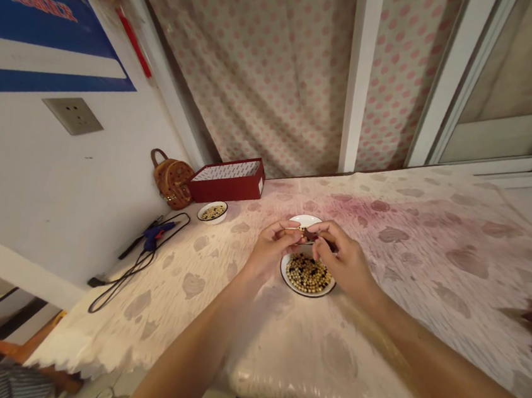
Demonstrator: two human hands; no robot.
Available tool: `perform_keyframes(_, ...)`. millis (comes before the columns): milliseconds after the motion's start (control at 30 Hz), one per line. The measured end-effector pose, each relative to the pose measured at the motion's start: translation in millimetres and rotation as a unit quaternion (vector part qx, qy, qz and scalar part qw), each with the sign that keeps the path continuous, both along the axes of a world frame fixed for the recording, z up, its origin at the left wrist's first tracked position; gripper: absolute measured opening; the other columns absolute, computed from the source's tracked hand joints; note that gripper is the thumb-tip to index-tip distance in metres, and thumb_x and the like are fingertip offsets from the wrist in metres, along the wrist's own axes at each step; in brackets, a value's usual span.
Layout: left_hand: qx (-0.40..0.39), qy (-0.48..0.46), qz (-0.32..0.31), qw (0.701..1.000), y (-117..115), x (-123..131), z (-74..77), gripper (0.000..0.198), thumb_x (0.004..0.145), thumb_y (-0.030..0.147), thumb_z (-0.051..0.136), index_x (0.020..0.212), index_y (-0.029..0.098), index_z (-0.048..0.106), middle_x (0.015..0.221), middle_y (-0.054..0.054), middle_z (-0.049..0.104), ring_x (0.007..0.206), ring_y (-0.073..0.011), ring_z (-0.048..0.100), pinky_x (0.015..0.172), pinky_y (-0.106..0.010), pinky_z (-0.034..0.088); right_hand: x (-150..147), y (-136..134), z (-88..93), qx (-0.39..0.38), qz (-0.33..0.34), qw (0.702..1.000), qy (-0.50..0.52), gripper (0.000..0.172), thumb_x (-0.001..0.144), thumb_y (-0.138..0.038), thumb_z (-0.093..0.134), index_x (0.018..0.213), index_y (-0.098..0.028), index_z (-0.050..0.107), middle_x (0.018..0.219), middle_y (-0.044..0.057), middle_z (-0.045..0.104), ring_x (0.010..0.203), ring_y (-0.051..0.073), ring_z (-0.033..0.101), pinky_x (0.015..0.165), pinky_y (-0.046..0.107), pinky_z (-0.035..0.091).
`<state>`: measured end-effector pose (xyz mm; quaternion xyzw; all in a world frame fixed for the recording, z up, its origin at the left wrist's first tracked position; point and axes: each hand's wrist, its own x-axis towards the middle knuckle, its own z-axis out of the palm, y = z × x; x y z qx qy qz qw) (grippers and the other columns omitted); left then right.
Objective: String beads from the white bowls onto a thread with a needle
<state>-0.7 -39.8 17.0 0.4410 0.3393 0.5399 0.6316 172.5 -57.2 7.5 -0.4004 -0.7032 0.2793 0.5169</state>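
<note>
Left hand [272, 245] and right hand [343, 258] meet with fingers curled nearly closed, apparently both pinching a small dark piece [310, 235], too blurred to identify. It is held above the bench [279, 346], over a near bowl [287, 280] of yellow and black bits and a partly hidden far bowl [306, 220]. Leftward stand a third bowl [213, 221], a red box [229, 189] and a brown bag [173, 180].
</note>
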Motion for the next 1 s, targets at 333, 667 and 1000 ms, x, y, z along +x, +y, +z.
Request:
perform_keyframes(333,-0.023,-0.019,-0.014,0.999,1.6,0.0,-5.7,0.042,0.063,0.022,0.092,0.098,0.014,0.071,0.085,-0.004,0.076,0.084,-0.015,0.072,0.091,-0.032,0.054,0.9,0.9,-2.4,0.009,0.006,1.0,-0.012,0.018,0.094,-0.021,0.047,0.11,-0.023,0.056,0.065,-0.006,0.062,0.062,0.015,0.06,0.064,0.027,0.045)
perform_keyframes(667,-0.008,0.004,-0.027,1.0,-2.4,3.3,-4.3,0.042,0.062,0.024,0.093,0.097,0.015,0.071,0.085,-0.001,0.072,0.081,-0.0136,0.07,0.087,-0.032,0.055,-0.5,4.2,-6.2,0.01,0.003,1.0,-0.027,0.018,0.094,-0.023,0.047,0.11,-0.024,0.056,0.066,-0.006,0.062,0.063,0.015,0.06,0.067,0.028,0.046)
perform_keyframes(1000,-0.005,0.014,-0.022,1.0,-3.1,2.4,-3.0,0.045,0.063,0.029,0.094,0.098,0.016,0.07,0.087,-0.001,0.073,0.086,-0.0146,0.071,0.089,-0.031,0.055,1.7,1.6,-2.5,-0.004,-0.022,1.0,-0.021,0.018,0.093,-0.023,0.047,0.106,-0.024,0.058,0.063,-0.006,0.059,0.058,0.015,0.057,0.062,0.027,0.044)
